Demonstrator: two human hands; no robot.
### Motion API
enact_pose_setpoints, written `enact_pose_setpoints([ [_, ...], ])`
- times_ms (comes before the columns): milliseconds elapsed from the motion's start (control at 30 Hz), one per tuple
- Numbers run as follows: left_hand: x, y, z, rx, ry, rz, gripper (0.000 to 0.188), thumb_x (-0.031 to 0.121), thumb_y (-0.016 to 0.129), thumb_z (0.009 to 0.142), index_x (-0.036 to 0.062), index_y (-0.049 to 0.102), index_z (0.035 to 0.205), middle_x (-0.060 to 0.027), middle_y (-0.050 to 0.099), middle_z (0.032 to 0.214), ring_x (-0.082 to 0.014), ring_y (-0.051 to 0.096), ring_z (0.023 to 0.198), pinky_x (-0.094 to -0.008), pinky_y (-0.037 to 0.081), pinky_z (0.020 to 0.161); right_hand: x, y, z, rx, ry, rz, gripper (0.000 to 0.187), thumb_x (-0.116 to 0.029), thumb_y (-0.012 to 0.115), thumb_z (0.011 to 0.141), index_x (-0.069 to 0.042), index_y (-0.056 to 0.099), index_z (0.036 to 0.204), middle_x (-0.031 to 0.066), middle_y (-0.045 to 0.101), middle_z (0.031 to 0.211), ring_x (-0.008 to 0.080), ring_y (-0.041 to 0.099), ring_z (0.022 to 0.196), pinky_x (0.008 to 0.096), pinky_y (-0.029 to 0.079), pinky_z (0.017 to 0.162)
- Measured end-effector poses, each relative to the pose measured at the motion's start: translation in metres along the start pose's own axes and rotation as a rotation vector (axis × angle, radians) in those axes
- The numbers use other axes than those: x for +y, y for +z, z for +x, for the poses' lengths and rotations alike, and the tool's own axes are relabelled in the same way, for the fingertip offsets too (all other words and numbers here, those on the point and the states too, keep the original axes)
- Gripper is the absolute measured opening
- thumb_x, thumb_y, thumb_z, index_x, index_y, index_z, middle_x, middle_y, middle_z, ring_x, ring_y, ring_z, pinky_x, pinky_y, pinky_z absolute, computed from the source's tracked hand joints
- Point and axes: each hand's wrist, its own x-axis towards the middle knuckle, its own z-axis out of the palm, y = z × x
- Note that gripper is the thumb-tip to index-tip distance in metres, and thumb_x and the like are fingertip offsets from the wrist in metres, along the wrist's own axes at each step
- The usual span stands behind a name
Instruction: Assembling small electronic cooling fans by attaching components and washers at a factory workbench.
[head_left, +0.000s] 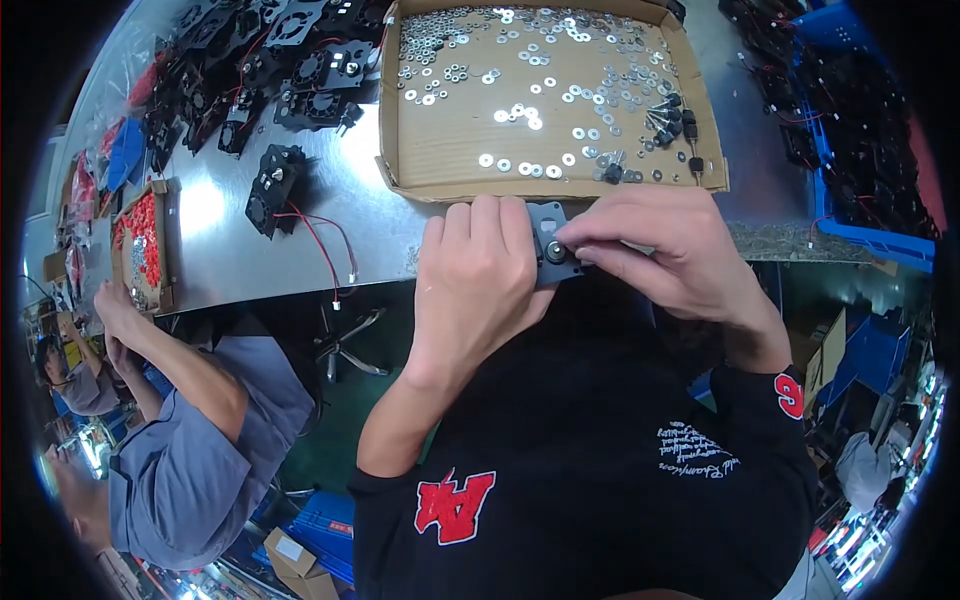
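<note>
Beside the table's near edge, my left hand [475, 265] is closed around a flat dark grey metal plate [550, 215] with holes in it. A round black part with a shiny metal centre [556, 253] sits on the plate's face. My right hand [670, 245] comes in from the right, its thumb and forefinger pinched at the rim of that round part. Whether something small lies between those fingertips is hidden. Just beyond my hands stands a shallow cardboard tray [450, 192] holding many loose washers [518, 112] and nuts [425, 35].
Black fan assemblies [320, 75] crowd the table's far left; one with red wires [272, 190] lies nearer. A blue crate [880, 245] with black parts stands right. At left, a co-worker [200, 430] reaches to a small box of red parts [165, 240]. Screws with black heads [665, 115] lie in the tray.
</note>
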Motion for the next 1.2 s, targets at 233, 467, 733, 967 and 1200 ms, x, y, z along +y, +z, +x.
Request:
enact_pose_setpoints([
  [233,0.000,-0.003,-0.001,-0.033,-0.013,-0.013,0.042,0.031,0.076,0.070,0.0012,0.054,0.090,-0.0109,0.052,0.080,-0.0275,0.055,0.072,-0.0369,0.043,0.065,0.010,0.001,0.007,-0.042,-0.038,0.055,0.017,-0.002,0.075,0.080,-0.001,0.074,0.097,0.0083,0.067,0.085,0.0200,0.064,0.076,0.0289,0.049,0.066],
  [467,-0.001,-0.003,-0.002,-0.034,-0.025,-0.001,0.040,0.032,0.075,0.073,0.0011,0.054,0.089,-0.0111,0.051,0.079,-0.0276,0.055,0.072,-0.0371,0.043,0.065,0.015,0.010,0.006,-0.015,0.051,0.207,0.017,-0.003,0.077,0.079,-0.002,0.076,0.096,0.0063,0.066,0.084,0.0152,0.063,0.075,0.0268,0.047,0.066],
  [733,-0.002,-0.001,-0.002,-0.027,0.000,-0.020,0.041,0.035,0.074,0.074,0.0019,0.053,0.086,-0.0112,0.051,0.078,-0.0283,0.055,0.073,-0.0376,0.043,0.065,0.015,0.016,0.005,0.002,0.097,0.200,0.018,-0.004,0.078,0.078,-0.003,0.077,0.096,0.0060,0.065,0.082,0.0151,0.061,0.073,0.0267,0.046,0.064],
  [967,-0.002,-0.001,-0.002,-0.045,-0.012,-0.008,0.042,0.035,0.075,0.073,0.0022,0.052,0.085,-0.0110,0.050,0.078,-0.0282,0.054,0.072,-0.0373,0.043,0.065,0.014,0.017,0.005,0.027,0.072,0.150,0.019,-0.003,0.078,0.077,-0.003,0.076,0.095,0.0059,0.065,0.080,0.0147,0.060,0.072,0.0266,0.045,0.063],
  [1200,0.001,-0.001,-0.001,-0.039,-0.024,0.011,0.042,0.034,0.076,0.070,0.0027,0.052,0.085,-0.0105,0.049,0.078,-0.0274,0.053,0.071,-0.0371,0.041,0.063,0.009,0.016,0.006,0.014,0.179,0.176,0.019,-0.003,0.077,0.077,-0.002,0.075,0.096,0.0064,0.065,0.081,0.0161,0.062,0.073,0.0273,0.046,0.065],
])
